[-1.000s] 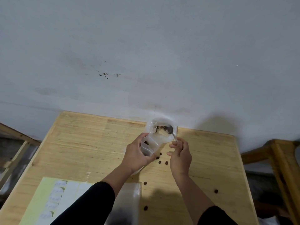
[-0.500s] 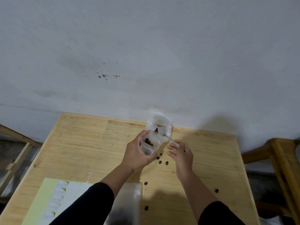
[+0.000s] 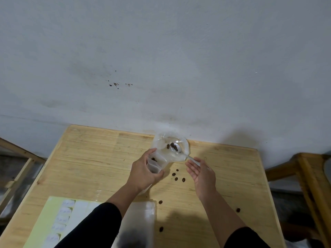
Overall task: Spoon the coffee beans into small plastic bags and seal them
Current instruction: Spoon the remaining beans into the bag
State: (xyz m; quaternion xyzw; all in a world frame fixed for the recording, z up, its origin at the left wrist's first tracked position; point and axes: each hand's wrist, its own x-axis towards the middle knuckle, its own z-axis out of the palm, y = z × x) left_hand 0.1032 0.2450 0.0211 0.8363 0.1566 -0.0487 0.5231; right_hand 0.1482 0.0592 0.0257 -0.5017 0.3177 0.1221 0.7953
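My left hand (image 3: 144, 173) grips a small clear plastic bag (image 3: 155, 162) with a few coffee beans in it, held just above the wooden table (image 3: 93, 158). Behind it sits a larger clear bag (image 3: 162, 143) with dark coffee beans (image 3: 172, 146) inside. A spoon (image 3: 179, 147) rests with its bowl among those beans, and its pale handle sticks out toward my right hand (image 3: 202, 174). That hand is flat, palm turned up and left, fingers straight, with the handle at its fingertips and no grip on it.
Loose beans (image 3: 176, 176) lie scattered between and in front of my hands. A sheet of white labels (image 3: 60, 221) and a flat stack of clear bags (image 3: 143, 217) lie at the near edge. Wooden frames stand at the left (image 3: 18, 158) and right (image 3: 308, 176).
My right hand tipped the spoon over the small bag, put it back into the large bag, then uncurled its fingers. More beans now lie in the small bag.
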